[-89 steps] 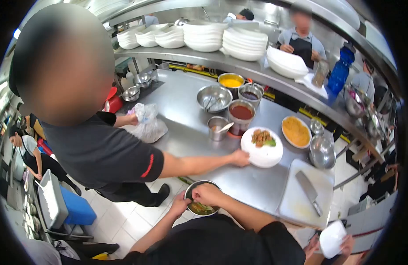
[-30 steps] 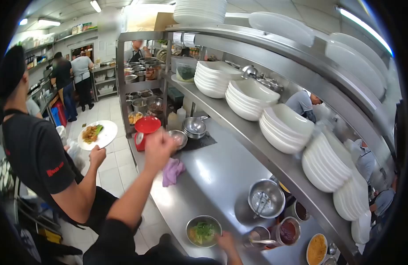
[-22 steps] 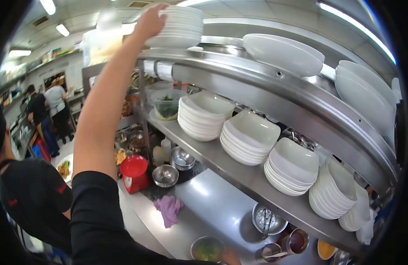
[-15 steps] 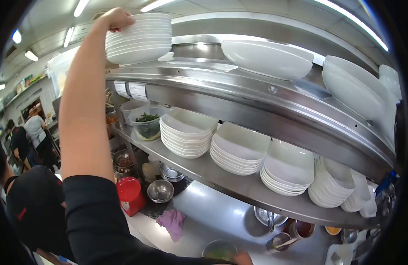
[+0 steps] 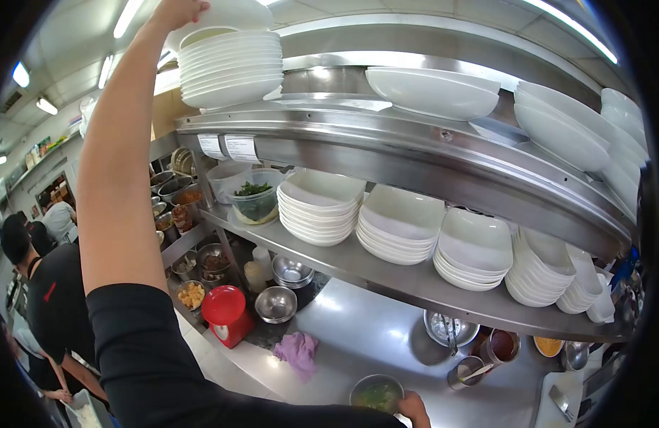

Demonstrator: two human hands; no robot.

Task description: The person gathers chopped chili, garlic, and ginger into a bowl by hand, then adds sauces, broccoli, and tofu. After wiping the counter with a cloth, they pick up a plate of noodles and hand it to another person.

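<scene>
My left hand [image 5: 181, 13] is raised to the top shelf at the upper left, its fingers closed on the rim of a white plate [image 5: 233, 16]. That plate is tilted and lifted at its edge above a tall stack of white plates [image 5: 231, 71]. Low in the view, my right hand [image 5: 413, 406] grips the edge of a small metal bowl [image 5: 376, 392] with something green inside. The bowl rests over the steel counter [image 5: 372, 321].
Large white bowls [image 5: 433, 93] stand along the top shelf, with stacked square bowls [image 5: 322, 207] below. A red scale [image 5: 226, 314], a purple cloth [image 5: 297, 353] and metal bowls [image 5: 276, 304] lie on the counter. A co-worker in black [image 5: 62, 299] stands at the left.
The top plate has come up off the stack, tilted in my left hand. The view has shifted, bringing the metal bowl and my right hand further into sight.
</scene>
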